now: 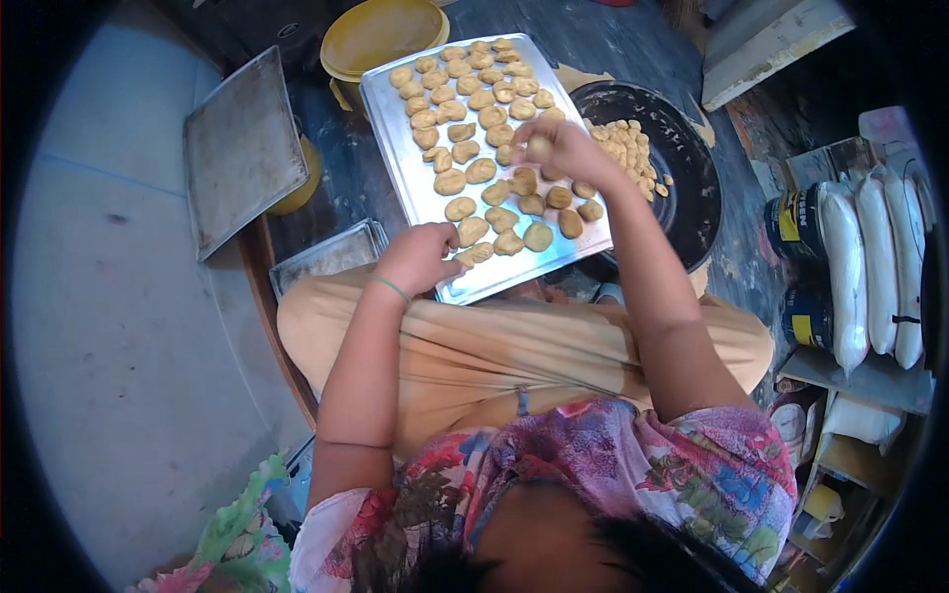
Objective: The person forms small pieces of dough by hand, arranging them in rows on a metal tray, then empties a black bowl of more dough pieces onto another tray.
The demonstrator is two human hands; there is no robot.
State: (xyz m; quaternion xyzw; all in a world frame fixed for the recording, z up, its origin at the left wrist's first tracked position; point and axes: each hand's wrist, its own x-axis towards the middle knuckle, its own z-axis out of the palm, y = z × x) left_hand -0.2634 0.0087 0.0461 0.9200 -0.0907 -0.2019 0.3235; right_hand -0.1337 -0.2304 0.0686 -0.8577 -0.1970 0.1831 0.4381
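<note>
A silver baking tray (425, 183) slants across my lap, covered with rows of flattened tan dough pieces (480, 171). My left hand (420, 259) is at the tray's near left corner, thumb and forefinger closed about the end of a small dough piece (476, 254). Over the right half of the tray, my right hand (565, 156) holds a round dough ball (539, 148) in its bent fingers. Its fingertips are slightly blurred, and some pieces lie hidden under it. Right of the tray, a black basin (697, 188) contains a heap of small dough lumps (628, 148).
A yellow bucket (381, 40) stands beyond the tray. To the left, another metal tray (242, 148) leans on a yellow container (301, 178), near a smaller tray (331, 252). White filled bags (845, 277) and dark tins (796, 222) line the right side.
</note>
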